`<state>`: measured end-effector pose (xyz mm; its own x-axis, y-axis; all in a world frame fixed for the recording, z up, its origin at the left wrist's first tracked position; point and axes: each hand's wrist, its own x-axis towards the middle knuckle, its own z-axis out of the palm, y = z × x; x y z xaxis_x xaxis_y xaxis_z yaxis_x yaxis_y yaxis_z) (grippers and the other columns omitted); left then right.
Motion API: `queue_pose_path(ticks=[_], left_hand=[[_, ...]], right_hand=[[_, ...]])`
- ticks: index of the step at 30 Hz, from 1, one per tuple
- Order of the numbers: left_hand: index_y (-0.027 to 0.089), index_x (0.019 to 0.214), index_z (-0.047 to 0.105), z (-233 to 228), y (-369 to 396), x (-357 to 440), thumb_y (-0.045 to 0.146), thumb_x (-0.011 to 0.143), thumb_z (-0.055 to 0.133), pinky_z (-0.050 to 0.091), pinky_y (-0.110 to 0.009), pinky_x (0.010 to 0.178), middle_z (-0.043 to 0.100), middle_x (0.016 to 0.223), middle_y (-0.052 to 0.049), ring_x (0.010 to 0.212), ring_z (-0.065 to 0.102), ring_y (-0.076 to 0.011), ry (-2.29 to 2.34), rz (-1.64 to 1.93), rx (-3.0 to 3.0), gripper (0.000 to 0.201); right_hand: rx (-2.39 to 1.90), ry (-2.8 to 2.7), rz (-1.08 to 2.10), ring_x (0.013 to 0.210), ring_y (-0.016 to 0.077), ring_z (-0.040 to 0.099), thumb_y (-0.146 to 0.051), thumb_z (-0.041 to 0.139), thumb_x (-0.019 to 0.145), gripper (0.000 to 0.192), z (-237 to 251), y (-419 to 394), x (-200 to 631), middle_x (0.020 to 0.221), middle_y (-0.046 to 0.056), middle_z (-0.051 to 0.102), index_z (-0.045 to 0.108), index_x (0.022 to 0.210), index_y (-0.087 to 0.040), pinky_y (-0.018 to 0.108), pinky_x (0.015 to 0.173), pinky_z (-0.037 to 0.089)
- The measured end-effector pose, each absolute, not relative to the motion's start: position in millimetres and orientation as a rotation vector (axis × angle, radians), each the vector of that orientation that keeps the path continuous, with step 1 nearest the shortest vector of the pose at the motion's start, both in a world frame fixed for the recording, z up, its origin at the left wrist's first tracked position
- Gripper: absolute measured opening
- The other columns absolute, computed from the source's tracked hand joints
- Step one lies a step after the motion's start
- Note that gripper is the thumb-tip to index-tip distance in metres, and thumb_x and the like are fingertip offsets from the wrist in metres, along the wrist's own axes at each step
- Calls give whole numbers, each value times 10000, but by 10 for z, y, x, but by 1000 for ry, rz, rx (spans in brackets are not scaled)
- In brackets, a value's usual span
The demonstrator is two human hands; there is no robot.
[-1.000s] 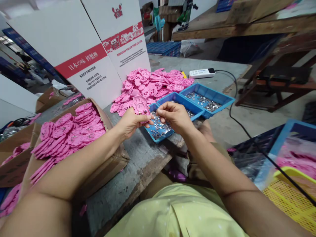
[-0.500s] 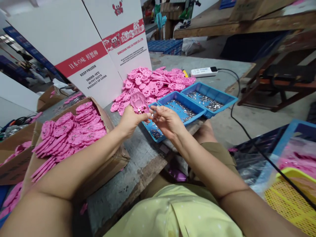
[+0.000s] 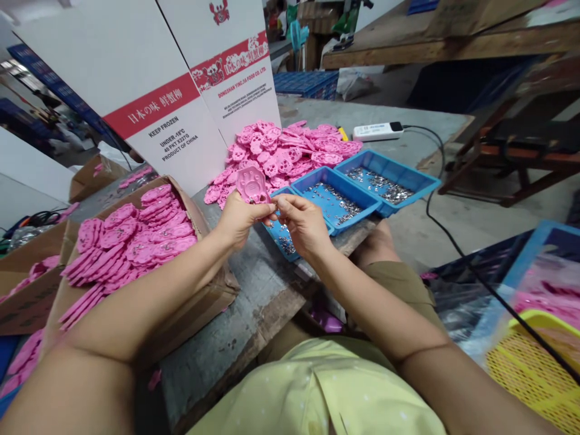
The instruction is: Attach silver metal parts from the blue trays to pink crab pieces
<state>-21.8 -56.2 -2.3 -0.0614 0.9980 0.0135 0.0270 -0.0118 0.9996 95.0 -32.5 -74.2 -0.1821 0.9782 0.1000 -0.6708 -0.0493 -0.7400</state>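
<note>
My left hand grips a pink moulded plastic piece by its lower edge, its recessed face turned up towards me. Close against the left thumb, my right hand has its thumb and fingertips pinched together. Whatever lies between those fingertips is too small to make out. Under and behind the right hand stand three blue trays: a near tray partly covered by the hand, a middle tray and a far tray, holding small shiny metal parts. Behind the held piece lies a heap of similar pink pieces.
An open cardboard box to my left holds stacked pink pieces. Tall white printed cartons stand behind it. A white power strip lies at the back, its black cable hanging on the right. A yellow basket stands lower right.
My right hand's fingers have closed in to the left thumb, meeting at the lower edge of the pink piece. The piece has tilted slightly, and the view has shifted a little.
</note>
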Motion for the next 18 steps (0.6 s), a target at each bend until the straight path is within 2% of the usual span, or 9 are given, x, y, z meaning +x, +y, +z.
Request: queue_pose_path(ticks=[4,8,12,18], left_hand=[[105,663,664,-10,-560,-224,179,516,831,508,-211,473,662,571,-8,507,620,-113,1264,1228,1165,235],[103,669,663,-4,-566,-226,177,517,841,515,-216,482,657,574,-7,513,623,-114,1255,1218,1151,246],[106,661,664,-1,-574,-227,180,515,849,510,-218,485,657,582,-6,518,625,-115,1258,1212,1151,248],[123,653,649,-12,-581,-216,222,552,860,499,-228,483,652,571,-15,521,626,-125,1260,1180,1229,254]], right_hand=[[-512,-810,1625,607,96,531,-413,938,578,375,-766,-336,968,721,-18,698,783,849,-204,279,610,413],[-506,-819,1631,626,108,557,-407,931,585,383,-768,-338,978,718,-24,694,765,865,-206,293,645,450],[-509,-836,1588,619,99,544,-417,922,606,342,-728,-344,987,705,-25,665,716,774,-201,274,621,439],[-484,-1076,1437,636,119,545,-569,873,669,432,-655,-322,1071,698,-17,613,640,701,-206,304,677,477]])
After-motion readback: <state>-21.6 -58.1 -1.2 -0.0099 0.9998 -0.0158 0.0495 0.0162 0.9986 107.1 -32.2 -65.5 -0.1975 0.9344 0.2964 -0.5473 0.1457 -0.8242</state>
